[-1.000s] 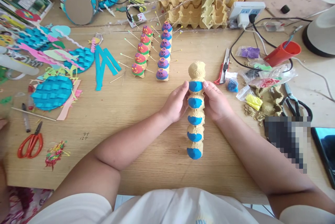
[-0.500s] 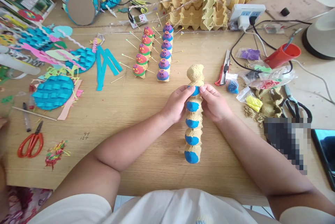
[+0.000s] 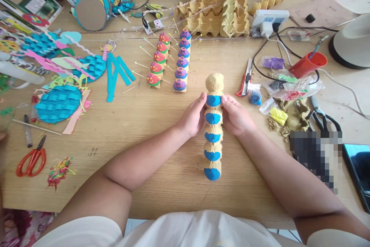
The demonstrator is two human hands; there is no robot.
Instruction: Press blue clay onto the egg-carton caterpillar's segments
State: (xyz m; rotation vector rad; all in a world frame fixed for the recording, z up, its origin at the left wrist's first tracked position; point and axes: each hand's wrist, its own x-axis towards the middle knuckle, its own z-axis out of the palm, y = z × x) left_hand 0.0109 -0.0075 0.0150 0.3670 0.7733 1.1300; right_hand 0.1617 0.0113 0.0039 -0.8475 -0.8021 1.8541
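The person is pressing blue clay onto an egg-carton strip (image 3: 213, 131) that lies near the middle of the tabletop (image 3: 162, 123), just in front of two finished caterpillar rows (image 3: 170, 64). The left hand (image 3: 192, 118) and right hand (image 3: 235, 116) flank the strip, thumbs and fingertips pinching the blue clay cap (image 3: 213, 100) on the second bump from the far end. The strip's long axis runs away from the person, nearly straight, its bare rounded end pointing away. Judging by the one uncovered bump, the next move calls for more clay, perhaps from the blue lump (image 3: 256, 98) near the right hand.
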